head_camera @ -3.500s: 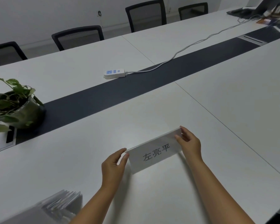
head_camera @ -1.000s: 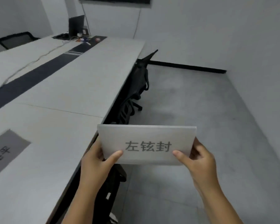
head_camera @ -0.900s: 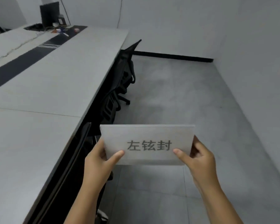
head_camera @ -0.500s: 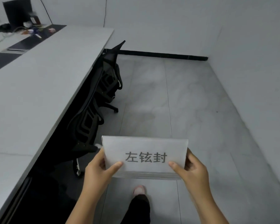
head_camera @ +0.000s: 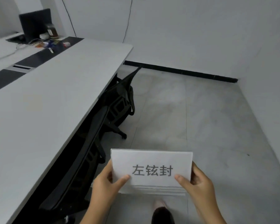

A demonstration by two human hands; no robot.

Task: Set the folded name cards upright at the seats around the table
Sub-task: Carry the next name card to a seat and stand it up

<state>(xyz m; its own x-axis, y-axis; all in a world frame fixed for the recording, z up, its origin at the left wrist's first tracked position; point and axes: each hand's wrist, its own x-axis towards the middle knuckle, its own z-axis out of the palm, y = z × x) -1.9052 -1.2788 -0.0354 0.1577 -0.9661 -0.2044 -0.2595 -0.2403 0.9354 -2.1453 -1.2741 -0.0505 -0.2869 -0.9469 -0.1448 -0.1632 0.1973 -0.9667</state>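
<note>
A stack of folded white name cards (head_camera: 152,172) hangs in front of me above the floor, the top card printed with dark characters. My left hand (head_camera: 106,185) grips its left edge, thumb across the front. My right hand (head_camera: 196,183) grips the right edge the same way. Several card edges show in a fan along the stack's bottom. The long white table (head_camera: 44,101) runs along my left, its near edge beside the stack. No standing card is in view.
Two black office chairs (head_camera: 118,102) are pushed under the table's right edge. A dark monitor (head_camera: 35,24) and small clutter sit at the table's far end. Grey tiled floor (head_camera: 200,118) stretches ahead to white walls. My shoe (head_camera: 159,205) shows below the cards.
I set one card on the table earlier, then turned right with the stack in both hands. Over the last second I have walked forward alongside the table, the stack held steady.
</note>
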